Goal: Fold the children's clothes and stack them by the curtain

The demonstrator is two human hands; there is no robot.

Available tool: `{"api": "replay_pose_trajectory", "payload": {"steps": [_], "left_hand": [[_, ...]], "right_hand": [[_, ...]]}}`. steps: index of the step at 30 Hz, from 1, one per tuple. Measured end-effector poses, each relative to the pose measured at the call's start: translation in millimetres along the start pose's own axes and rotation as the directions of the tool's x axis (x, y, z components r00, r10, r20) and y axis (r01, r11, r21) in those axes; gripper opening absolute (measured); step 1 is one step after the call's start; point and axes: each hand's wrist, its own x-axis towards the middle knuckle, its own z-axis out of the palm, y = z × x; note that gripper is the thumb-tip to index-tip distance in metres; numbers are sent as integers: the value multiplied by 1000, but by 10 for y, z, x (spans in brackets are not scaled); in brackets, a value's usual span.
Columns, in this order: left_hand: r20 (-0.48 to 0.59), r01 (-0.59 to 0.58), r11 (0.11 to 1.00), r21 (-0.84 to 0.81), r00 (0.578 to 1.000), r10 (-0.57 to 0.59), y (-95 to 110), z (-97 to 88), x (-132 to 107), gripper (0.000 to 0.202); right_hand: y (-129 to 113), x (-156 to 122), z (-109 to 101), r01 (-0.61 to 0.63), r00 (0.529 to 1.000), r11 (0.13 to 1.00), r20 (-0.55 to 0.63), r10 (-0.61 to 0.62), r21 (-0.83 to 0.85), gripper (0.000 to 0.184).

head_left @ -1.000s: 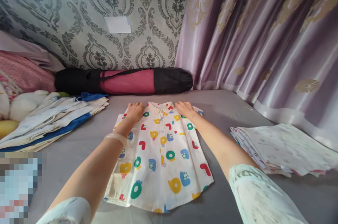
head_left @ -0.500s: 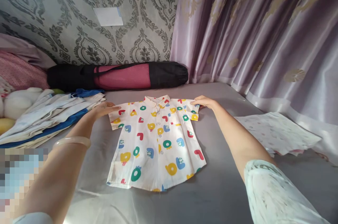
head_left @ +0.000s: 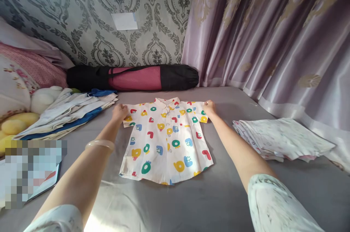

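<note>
Clearly, the spreading-out is well advanced: the short-sleeved white cloth shirt (head_left: 166,137), printed with red, yellow, green and blue shapes, lies front up on the smooth grey bedsheet (head_left: 191,206), its pointed collar at the far end and its curved hem nearest the wearer. Both sleeves stand out to the sides, the front looks buttoned down the middle, and the body is broadly flat, with only light creases. At the shirt's left sleeve end, the left hand (head_left: 119,111) has its fingers curled in around the cloth, apparently grasping it; a pale, rounded bangle (head_left: 100,145) circles that wrist. At the shirt's opposite sleeve end, the right hand (head_left: 210,107) pinches the cloth between thumb and bent fingers. So the laying-out seems nearly complete, in my judgement, while the sleeves are not yet released and no fold crosses the shirt's body. Left of the shirt, well clear of its sleeve, rests a layered pile of white, cream and blue garments (head_left: 68,111); to the shirt's right is a neat, flat stack of pale printed cloth (head_left: 284,137), which suggests that other pieces are already put in order. Beyond the shirt's collar, a long black-and-pink fabric roll bag (head_left: 133,78) lies along the patterned grey wallpaper (head_left: 82,10).
</note>
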Motion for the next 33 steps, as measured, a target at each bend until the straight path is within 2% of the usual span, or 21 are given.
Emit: {"api": "replay_pose_trajectory", "payload": {"steps": [3, 5, 7, 10, 13, 15, 16, 18, 19, 21, 22, 23, 25, 27, 30, 31, 33], "left_hand": [[-45, -21, 995, 98, 999, 26, 21, 79, -85, 28], [-32, -56, 975, 214, 997, 65, 20, 91, -151, 35], [12, -93, 936, 339, 995, 95, 2, 83, -195, 41], [77, -123, 892, 435, 992, 99, -31, 71, -191, 46], [92, -80, 879, 470, 995, 42, -29, 72, -140, 47], [38, -61, 872, 486, 998, 49, 9, 65, -117, 48], [-6, -77, 858, 507, 996, 93, 45, 58, -114, 48], [-68, -158, 806, 570, 969, 238, 159, 49, -128, 45], [-56, -221, 771, 598, 948, 315, 238, 53, -143, 42], [49, -369, 717, 592, 904, 424, 433, 99, -186, 35], [156, -480, 688, 544, 864, 479, 540, 145, -211, 35], [235, -572, 668, 475, 815, 530, 645, 207, -236, 36], [314, -666, 651, 365, 746, 587, 825, 373, -282, 36], [324, -701, 649, 295, 713, 622, 936, 569, -314, 37], [319, -742, 636, 213, 668, 672, 971, 847, -337, 40], [319, -739, 641, 205, 670, 670, 962, 922, -343, 43], [329, -696, 684, 219, 712, 620, 939, 1037, -358, 53]], "right_hand": [[-4, -100, 19, 120, 992, 952, -11, -128, -282, 29], [10, -154, 19, 214, 973, 854, 29, -228, -475, 37], [32, -176, 18, 262, 958, 766, 65, -278, -586, 41], [59, -155, 16, 237, 965, 700, 79, -251, -673, 38], [59, -114, -3, 194, 976, 696, 65, -207, -691, 34], [39, -103, -24, 183, 975, 690, 42, -216, -701, 34], [19, -108, -30, 191, 970, 676, 30, -242, -712, 34], [-45, -146, -14, 264, 938, 628, 43, -345, -732, 33], [-93, -182, 15, 333, 908, 597, 77, -412, -730, 33], [-217, -286, 123, 498, 827, 535, 189, -529, -683, 34], [-289, -350, 200, 570, 788, 512, 250, -563, -643, 35], [-364, -418, 290, 620, 760, 498, 305, -574, -607, 36], [-503, -548, 486, 675, 726, 487, 378, -575, -554, 38], [-603, -642, 679, 701, 707, 490, 409, -578, -519, 41], [-649, -685, 913, 708, 704, 519, 422, -572, -478, 45], [-641, -678, 972, 704, 709, 533, 425, -562, -469, 49], [-608, -648, 1057, 683, 731, 568, 433, -528, -460, 60]]}}
